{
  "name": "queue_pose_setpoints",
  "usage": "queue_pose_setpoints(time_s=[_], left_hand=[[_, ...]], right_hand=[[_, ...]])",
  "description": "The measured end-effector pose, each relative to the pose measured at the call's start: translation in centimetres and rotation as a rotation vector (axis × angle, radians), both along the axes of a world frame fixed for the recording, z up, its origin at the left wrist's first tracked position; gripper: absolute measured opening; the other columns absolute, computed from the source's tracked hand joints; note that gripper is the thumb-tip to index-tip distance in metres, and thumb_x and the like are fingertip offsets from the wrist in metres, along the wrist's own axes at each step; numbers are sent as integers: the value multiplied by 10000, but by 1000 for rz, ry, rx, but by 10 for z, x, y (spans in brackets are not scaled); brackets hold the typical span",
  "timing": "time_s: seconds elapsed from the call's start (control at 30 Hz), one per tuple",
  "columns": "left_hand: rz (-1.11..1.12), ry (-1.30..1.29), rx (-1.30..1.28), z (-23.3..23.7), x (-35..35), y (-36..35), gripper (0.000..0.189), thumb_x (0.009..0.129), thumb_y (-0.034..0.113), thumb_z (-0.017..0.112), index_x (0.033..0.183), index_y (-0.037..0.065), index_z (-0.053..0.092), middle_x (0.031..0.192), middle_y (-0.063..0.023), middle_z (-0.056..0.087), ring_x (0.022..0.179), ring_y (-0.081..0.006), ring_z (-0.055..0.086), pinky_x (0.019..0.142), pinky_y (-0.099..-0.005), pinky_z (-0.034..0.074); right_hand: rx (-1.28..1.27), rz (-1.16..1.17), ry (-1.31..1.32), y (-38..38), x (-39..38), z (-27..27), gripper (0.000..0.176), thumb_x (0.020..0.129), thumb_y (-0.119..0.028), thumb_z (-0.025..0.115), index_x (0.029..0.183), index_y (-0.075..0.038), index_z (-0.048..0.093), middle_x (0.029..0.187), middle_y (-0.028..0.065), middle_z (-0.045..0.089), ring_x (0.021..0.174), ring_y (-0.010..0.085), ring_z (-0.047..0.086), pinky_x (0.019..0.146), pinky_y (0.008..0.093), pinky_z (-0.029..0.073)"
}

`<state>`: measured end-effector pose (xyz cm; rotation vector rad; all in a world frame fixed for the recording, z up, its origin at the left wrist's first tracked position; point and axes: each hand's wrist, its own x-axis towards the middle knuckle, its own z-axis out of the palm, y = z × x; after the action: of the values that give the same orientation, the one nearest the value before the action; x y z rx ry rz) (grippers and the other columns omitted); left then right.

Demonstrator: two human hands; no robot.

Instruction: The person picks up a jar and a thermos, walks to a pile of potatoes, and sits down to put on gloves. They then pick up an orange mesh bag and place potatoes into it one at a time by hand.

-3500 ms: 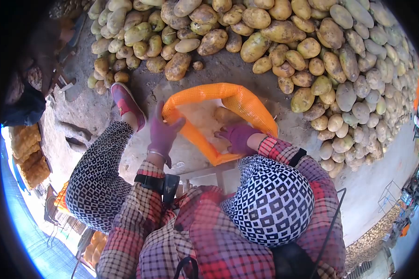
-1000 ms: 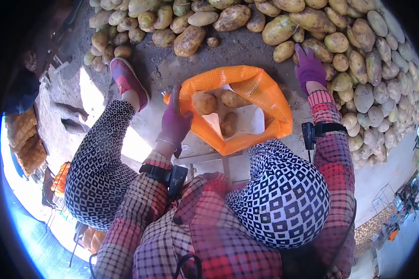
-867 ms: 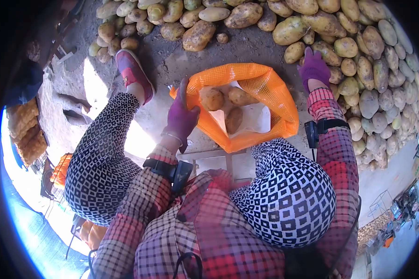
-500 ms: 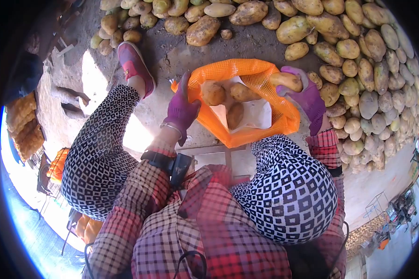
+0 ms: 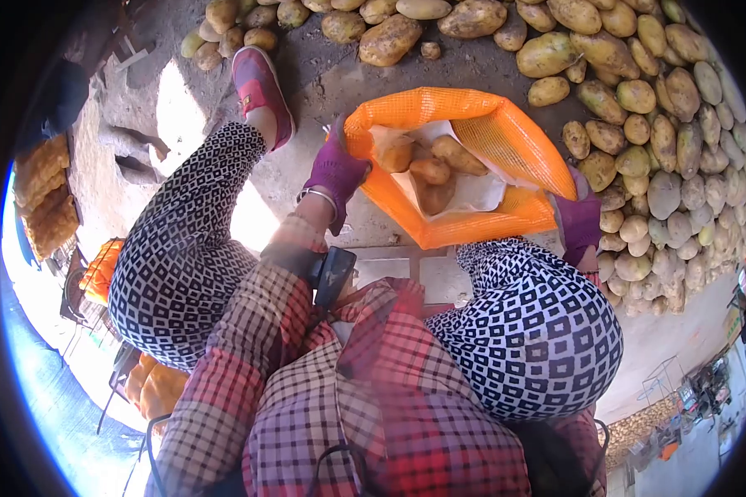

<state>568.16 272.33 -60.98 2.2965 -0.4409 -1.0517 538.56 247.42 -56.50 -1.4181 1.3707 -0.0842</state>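
Observation:
An orange mesh bag [image 5: 514,124] is held wide open between my knees. Inside it, on a white lining, lie several potatoes [image 5: 456,155]. My left hand [image 5: 336,172], in a purple glove, is closed on the left edge of the bag's mouth. On the right edge, my right hand [image 5: 578,217], also gloved in purple, grips the mesh, its fingers partly hidden by the bag. No loose potato shows in either hand.
A big heap of potatoes [image 5: 663,195] spreads along the right, with more potatoes [image 5: 389,40] across the top. My shoe [image 5: 263,95] is planted at the upper left. Filled orange sacks [image 5: 46,195] stand at the far left.
The potato that was in my right hand has left it, and one more lies in the bag. My right hand moved down and took hold of the bag's edge, stretching the mouth wider.

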Motion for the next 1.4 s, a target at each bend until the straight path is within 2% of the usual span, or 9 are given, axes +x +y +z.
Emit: queue_pose_setpoints(time_s=[0.4, 0.47, 0.63, 0.7, 0.9, 1.03, 1.23, 1.3, 1.4], left_hand=[[208, 300, 125, 49, -11, -36, 459, 756, 209, 767, 1142, 63, 568, 877, -45, 656, 631, -120, 625, 485, -243, 515], [148, 241, 180, 46, -9, -37, 441, 759, 217, 769, 1123, 61, 577, 876, -48, 657, 636, -123, 630, 492, -242, 523], [107, 245, 105, 53, -15, -36, 561, 725, 192, 761, 1213, 35, 533, 904, -106, 677, 671, -161, 662, 552, -286, 554], [96, 211, 142, 56, -17, -31, 567, 726, 189, 762, 1225, 41, 539, 914, -108, 679, 667, -156, 659, 548, -285, 552], [-212, -57, 220, 36, -13, -1, 514, 766, 276, 745, 1194, 44, 583, 993, -172, 677, 920, -309, 668, 831, -359, 516], [-202, -207, 229, 18, -25, 17, 476, 768, 271, 747, 1157, 41, 600, 991, -172, 680, 927, -290, 668, 835, -339, 514], [88, 119, -10, 19, -23, 5, 403, 778, 249, 710, 1105, 45, 594, 973, -184, 670, 941, -338, 651, 816, -390, 512], [28, 65, 14, 29, -21, -5, 374, 798, 175, 724, 1106, 7, 595, 961, -165, 682, 909, -257, 672, 816, -331, 515], [9, -27, -55, 18, -25, 2, 380, 796, 184, 731, 1103, 8, 590, 977, -168, 678, 917, -249, 670, 819, -323, 514]], right_hand=[[-28, 207, 356, -31, -8, 5, 658, 781, -145, 755, 1366, -76, 462, 1227, 87, 591, 1091, 180, 583, 953, 287, 449], [-593, 548, 233, -33, -9, 5, 672, 786, -122, 747, 1383, -93, 441, 1234, 83, 592, 1079, 192, 598, 948, 283, 453], [390, 218, -408, -30, 66, 67, 583, 815, -272, 726, 1334, -123, 505, 1185, 91, 594, 1008, 223, 624, 884, 337, 510], [831, 605, -252, -31, 82, 32, 476, 873, -312, 660, 1287, -112, 538, 1140, 81, 606, 954, 177, 624, 827, 304, 524], [624, 967, 65, -70, 144, 98, 468, 868, -345, 649, 1249, -89, 557, 1034, 47, 621, 867, 121, 612, 747, 276, 530], [470, 1292, 437, -67, 187, 125, 442, 880, -341, 626, 1248, -105, 560, 1010, 32, 625, 837, 119, 619, 713, 283, 539], [591, 1585, 304, 58, 142, -21, 332, 864, -335, 608, 1026, -45, 623, 808, 103, 659, 656, 186, 660, 616, 340, 554], [694, 898, 480, 105, 134, -48, 295, 833, -285, 611, 975, -27, 632, 754, 128, 658, 664, 195, 676, 563, 352, 539], [793, 893, 432, 133, 137, -24, 402, 826, -173, 543, 1220, -97, 574, 934, 166, 698, 723, 302, 697, 618, 411, 561]])
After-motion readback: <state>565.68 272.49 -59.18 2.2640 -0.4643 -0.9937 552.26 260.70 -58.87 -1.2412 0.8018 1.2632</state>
